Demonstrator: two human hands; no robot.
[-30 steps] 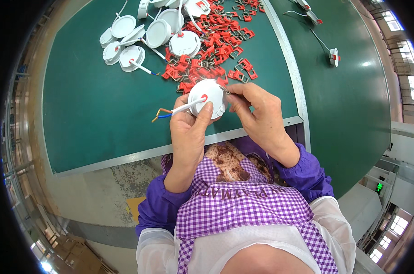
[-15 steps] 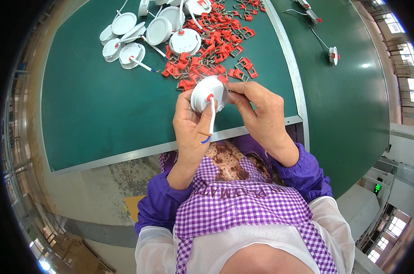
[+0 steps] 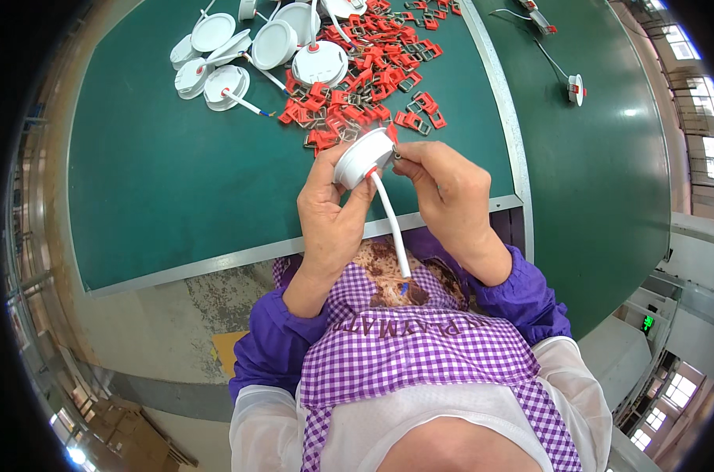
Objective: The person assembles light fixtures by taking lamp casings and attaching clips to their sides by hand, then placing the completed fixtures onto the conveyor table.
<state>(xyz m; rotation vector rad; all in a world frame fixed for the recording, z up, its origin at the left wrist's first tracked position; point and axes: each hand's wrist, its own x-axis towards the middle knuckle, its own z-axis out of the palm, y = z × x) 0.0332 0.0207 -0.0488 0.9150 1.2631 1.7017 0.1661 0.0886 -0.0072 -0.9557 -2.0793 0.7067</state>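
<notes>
Near the table's front edge, my left hand (image 3: 327, 216) is closed round the rim of a round white downlight (image 3: 355, 164). Its white cable (image 3: 392, 224) leaves a red grommet and hangs down over my apron, blue wire showing at the end. At the light's right side, my right hand (image 3: 451, 189) pinches a red spring clip (image 3: 392, 133) with a metal spring, thumb against forefinger. The clip touches or nearly touches the rim; whether it is seated there I cannot tell. Just beyond lies a heap of red clips (image 3: 388, 77).
Several more white downlights (image 3: 274, 44) with cables lie at the far left of the green table (image 3: 152, 189). A metal edge strip (image 3: 495, 86) divides it from a second green surface (image 3: 593, 181) on the right, where a few clipped lights (image 3: 575, 90) lie.
The downlight has turned and tilted in my left hand, so its cable now swings down to the right, away from my thumb. My right hand stays at its rim with the clip.
</notes>
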